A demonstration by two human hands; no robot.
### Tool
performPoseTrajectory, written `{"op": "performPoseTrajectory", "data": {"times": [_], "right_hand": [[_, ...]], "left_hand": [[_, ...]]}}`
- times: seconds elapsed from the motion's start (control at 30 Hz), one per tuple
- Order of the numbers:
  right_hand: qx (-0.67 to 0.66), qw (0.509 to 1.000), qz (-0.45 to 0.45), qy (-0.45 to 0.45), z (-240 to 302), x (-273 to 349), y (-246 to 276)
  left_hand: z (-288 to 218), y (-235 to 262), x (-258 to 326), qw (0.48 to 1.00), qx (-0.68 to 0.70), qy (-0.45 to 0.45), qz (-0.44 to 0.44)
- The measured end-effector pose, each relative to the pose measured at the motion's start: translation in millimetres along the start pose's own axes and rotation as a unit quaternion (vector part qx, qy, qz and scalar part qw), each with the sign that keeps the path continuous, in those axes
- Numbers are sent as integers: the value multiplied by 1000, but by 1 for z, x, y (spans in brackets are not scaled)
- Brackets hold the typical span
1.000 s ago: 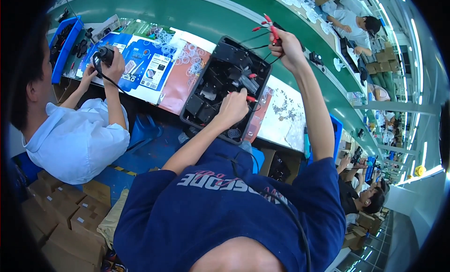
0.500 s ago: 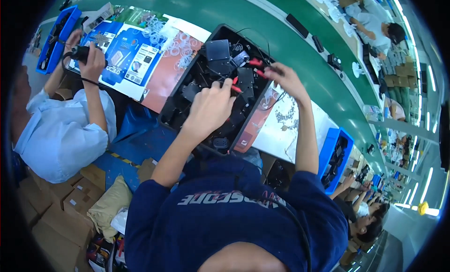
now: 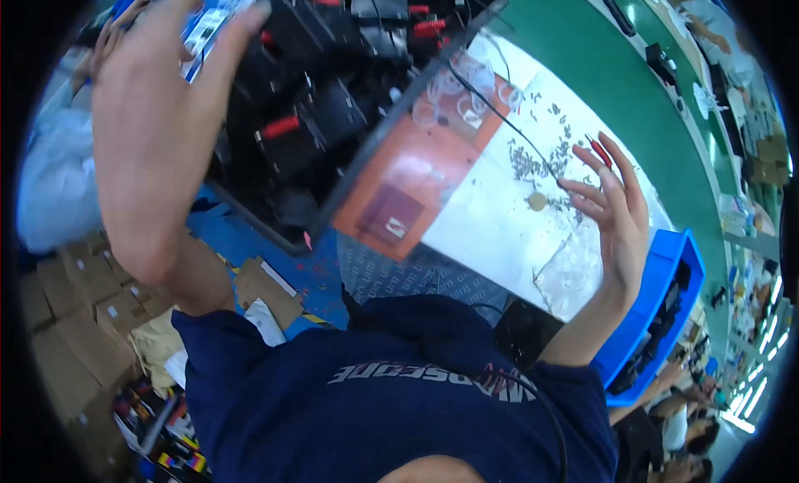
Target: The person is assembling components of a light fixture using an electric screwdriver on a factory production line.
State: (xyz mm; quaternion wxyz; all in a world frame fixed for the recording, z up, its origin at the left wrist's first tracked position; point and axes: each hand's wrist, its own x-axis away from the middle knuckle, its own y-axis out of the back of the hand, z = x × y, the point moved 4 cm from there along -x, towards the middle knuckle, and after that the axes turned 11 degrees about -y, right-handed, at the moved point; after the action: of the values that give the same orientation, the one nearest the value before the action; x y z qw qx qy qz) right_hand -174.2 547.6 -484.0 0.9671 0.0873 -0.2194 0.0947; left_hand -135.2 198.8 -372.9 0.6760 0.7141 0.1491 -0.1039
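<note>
My left hand (image 3: 146,142) is raised high over the left side of a large black bin (image 3: 366,163), slightly blurred, its thumb and fingers apart and nothing visible in them. Black box-shaped devices (image 3: 329,113) and red pieces (image 3: 279,128) fill the bin. On the right, my right hand (image 3: 620,217) is over the white tabletop with its fingers curled. A small red piece with a thin dark tip (image 3: 600,153) sits between its upper fingers. A thin black cable (image 3: 508,121) runs from the bin to its lower fingertips.
Small metal parts (image 3: 541,154) lie scattered on the white tabletop (image 3: 474,221). Clear plastic rings (image 3: 449,88) rest on an orange sheet (image 3: 424,163). A blue bin (image 3: 649,325) of black parts stands at the right. Cardboard boxes (image 3: 79,308) are at lower left; another person's hand (image 3: 116,34) is upper left.
Both hands have come out of the black bin: the left up and leftward, the right rightward with the red piece and cable. The view has shifted, so the bin appears larger and further left.
</note>
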Motion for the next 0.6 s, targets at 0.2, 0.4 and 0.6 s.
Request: {"op": "performPoseTrajectory", "data": {"times": [0.2, 0.4, 0.6], "right_hand": [[-216, 970, -66, 85, -93, 92, 5], [-138, 988, 62, -3, -212, 167, -12], [43, 947, -282, -151, -442, 138, 57]], "left_hand": [[-159, -9, 148, 880, 245, -310, -263], [-138, -156, 277, 927, 301, -127, -185], [-6, -356, 418, 794, 466, 373, 116]]}}
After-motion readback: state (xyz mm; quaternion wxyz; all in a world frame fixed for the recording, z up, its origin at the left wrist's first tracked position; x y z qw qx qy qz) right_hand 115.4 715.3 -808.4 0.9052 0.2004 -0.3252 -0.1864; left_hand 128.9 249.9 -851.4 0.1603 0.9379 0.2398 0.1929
